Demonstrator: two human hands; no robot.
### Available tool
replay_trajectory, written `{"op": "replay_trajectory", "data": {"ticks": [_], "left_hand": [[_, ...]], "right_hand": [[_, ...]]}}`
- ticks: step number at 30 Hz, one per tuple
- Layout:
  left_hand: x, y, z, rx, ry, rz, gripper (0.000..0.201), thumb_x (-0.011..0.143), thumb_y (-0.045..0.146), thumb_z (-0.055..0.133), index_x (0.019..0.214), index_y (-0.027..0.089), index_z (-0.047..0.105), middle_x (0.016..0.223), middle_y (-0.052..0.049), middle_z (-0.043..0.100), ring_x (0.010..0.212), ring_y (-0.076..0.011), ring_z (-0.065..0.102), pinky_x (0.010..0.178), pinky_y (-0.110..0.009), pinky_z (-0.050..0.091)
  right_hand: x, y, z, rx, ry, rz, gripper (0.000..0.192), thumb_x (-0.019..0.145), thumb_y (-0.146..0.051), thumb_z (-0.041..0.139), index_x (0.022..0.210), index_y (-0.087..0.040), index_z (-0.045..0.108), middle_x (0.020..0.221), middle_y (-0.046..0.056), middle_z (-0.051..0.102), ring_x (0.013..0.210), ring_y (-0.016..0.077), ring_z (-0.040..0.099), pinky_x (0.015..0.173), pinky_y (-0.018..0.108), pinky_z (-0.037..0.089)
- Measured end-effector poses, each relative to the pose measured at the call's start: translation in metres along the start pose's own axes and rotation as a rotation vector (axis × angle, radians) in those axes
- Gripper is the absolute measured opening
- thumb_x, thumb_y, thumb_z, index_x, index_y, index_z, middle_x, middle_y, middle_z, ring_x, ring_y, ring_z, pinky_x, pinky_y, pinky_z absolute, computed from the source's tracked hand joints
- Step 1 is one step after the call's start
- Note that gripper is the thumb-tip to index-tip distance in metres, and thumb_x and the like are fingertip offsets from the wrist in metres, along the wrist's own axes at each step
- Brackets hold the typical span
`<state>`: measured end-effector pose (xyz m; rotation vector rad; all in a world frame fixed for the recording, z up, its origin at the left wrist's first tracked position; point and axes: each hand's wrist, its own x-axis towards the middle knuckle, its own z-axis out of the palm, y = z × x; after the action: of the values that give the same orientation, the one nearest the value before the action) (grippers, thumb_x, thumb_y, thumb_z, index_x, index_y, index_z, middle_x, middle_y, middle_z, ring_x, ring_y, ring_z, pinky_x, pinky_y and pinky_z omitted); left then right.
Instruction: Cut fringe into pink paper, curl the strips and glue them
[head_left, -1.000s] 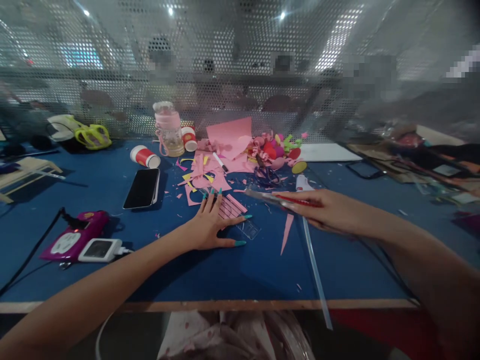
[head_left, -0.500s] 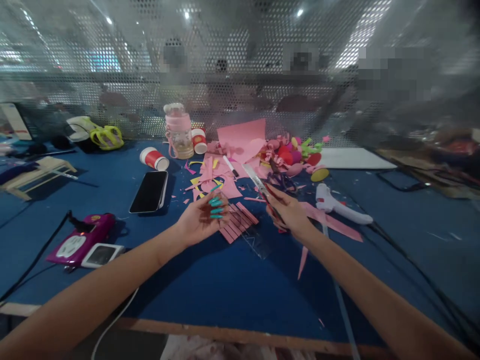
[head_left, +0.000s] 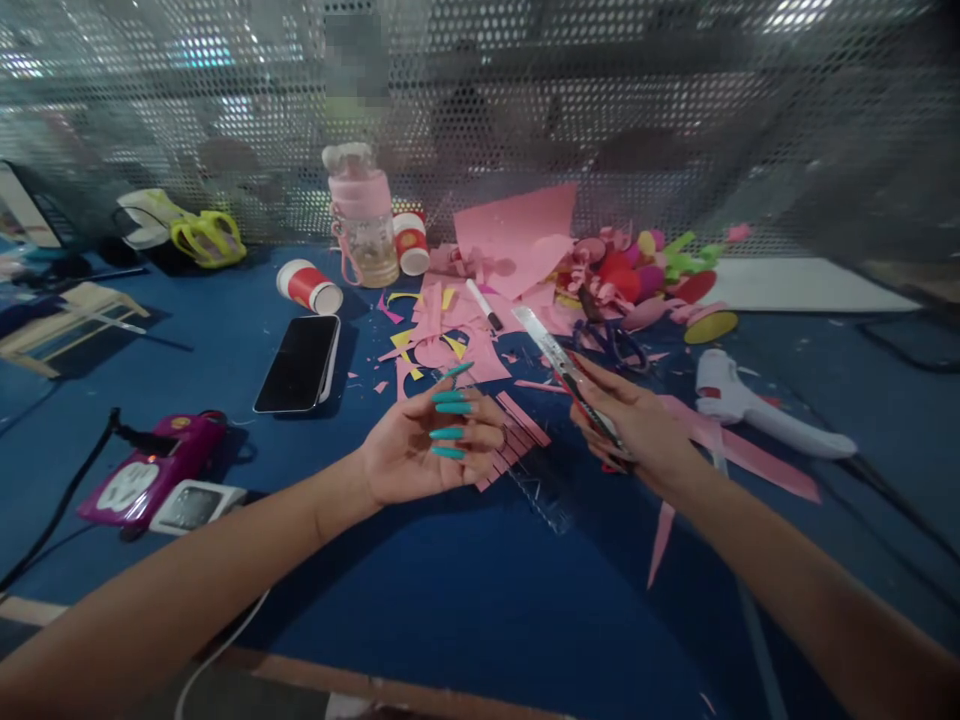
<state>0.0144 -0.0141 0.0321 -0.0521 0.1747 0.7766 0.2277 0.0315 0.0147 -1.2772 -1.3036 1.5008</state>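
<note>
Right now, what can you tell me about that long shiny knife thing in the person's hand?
The long silver-and-red utility knife is a slim cutter with a pale metallic body and a red strip along it. It looks like metal and plastic. The right hand grips its lower end, and the fingers wrap over it. The knife is lifted off the blue table and tilts up and away to the left, towards the pink paper scraps. Motion blur hides the blade's tip.

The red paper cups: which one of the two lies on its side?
The red cup beside the black phone lies tipped over; the other cup stands by the pink bottle.
</note>
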Motion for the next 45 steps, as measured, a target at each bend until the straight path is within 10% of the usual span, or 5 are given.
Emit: {"op": "replay_trajectory", "data": {"ticks": [23,45], "left_hand": [[-0.0009,-0.0036,-0.0022,0.15,-0.021,0.204,0.023,0.064,0.007,0.065,0.065,0.017,0.044,0.055,0.005,0.039,0.056,-0.007,0.044,0.051,-0.017,0.034],[-0.0048,-0.0039,-0.0019,0.146,-0.04,0.033,0.026,0.053,0.006,0.071,0.063,0.017,0.05,0.073,0.001,0.044,0.063,-0.0087,0.043,0.051,-0.019,0.036]], "right_hand": [[-0.0017,-0.0049,0.0016,-0.054,0.022,0.027,0.054,0.079,-0.033,0.05,0.13,-0.024,0.036,0.043,-0.008,0.041,0.025,0.0034,0.026,0.024,0.015,0.025],[0.0038,-0.001,-0.0019,-0.028,-0.022,0.081,0.055,0.078,-0.032,0.051,0.131,-0.025,0.035,0.042,-0.008,0.043,0.023,0.0042,0.027,0.022,0.015,0.026]]}}
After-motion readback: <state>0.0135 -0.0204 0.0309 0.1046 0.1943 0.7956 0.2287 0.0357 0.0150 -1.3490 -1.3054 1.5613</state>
